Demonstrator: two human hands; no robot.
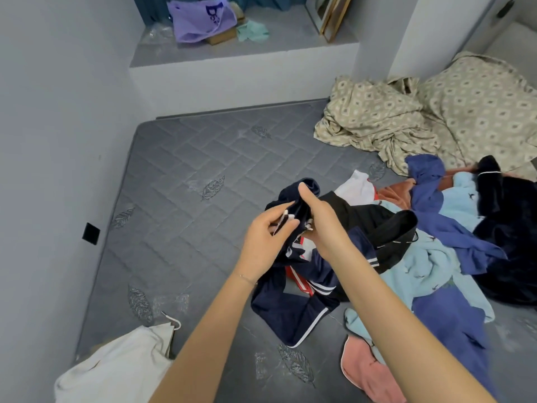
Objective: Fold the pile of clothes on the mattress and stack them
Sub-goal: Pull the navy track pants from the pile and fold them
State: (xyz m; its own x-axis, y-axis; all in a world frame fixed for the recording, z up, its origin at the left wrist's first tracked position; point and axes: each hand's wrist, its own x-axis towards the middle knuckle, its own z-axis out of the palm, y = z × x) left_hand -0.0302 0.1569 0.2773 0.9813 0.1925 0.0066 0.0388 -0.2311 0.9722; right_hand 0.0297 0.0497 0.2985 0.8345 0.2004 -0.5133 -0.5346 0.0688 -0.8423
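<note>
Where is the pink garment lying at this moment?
The pink garment lies bottom right in the head view, on the mattress, just below the light blue garment.

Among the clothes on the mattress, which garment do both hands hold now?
The navy garment with white stripes: the left hand and the right hand both grip it. The light blue garment, the pink garment and the cream garment lie untouched.

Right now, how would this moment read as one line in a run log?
left hand: grips navy garment | right hand: grips navy garment | pile: unfolded, on mattress
</note>
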